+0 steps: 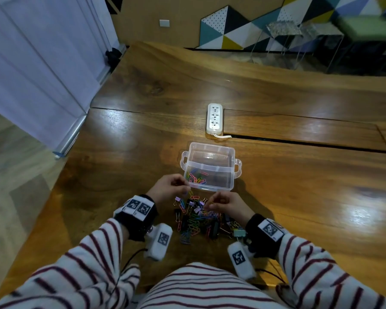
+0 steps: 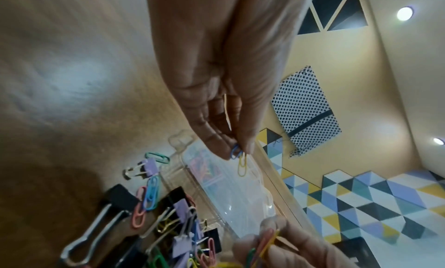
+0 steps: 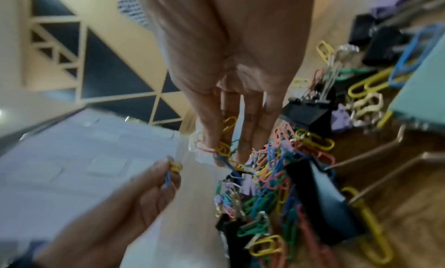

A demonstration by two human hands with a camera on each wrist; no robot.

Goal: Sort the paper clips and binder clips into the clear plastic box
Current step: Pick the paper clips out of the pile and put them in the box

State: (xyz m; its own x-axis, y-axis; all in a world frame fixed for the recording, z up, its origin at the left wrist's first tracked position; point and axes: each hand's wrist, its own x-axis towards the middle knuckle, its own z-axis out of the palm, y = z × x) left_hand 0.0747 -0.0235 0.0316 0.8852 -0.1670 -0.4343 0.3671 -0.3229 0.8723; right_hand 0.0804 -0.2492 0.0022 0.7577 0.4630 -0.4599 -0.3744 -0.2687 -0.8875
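A clear plastic box (image 1: pixel 223 148) with a divider stands open on the wooden table; several coloured paper clips (image 1: pixel 196 177) lie in its near left compartment. A mixed heap of paper clips and binder clips (image 1: pixel 198 219) lies just in front of the box. My left hand (image 1: pixel 168 187) hovers at the box's near left corner and pinches a blue and a yellow paper clip (image 2: pixel 239 158) between thumb and fingertips. My right hand (image 1: pixel 226 205) is over the heap and pinches a small bunch of paper clips (image 3: pixel 221 148), one yellow and one pink among them.
A white power strip (image 1: pixel 214 118) with its cable lies beyond the box. A mint binder clip (image 1: pixel 239 232) sits at the heap's right edge near my right wrist. The table (image 1: pixel 310 197) stretches bare to the right; its left edge drops to the floor.
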